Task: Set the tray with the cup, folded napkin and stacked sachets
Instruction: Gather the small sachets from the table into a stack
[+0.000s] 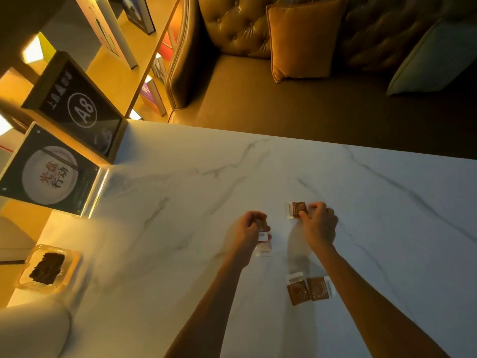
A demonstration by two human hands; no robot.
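Both bare forearms reach forward over the white marble table (pixel 180 202), hands apart. The left hand (pixel 249 232) curls its fingers around a brown sachet (pixel 262 229), lifted upright with its pale end hanging down. The right hand (pixel 318 224) pinches the edge of a second brown sachet (pixel 295 210) lying flat on the marble. Two more sachets (pixel 308 290) lie side by side nearer the person, touching, beside the right forearm.
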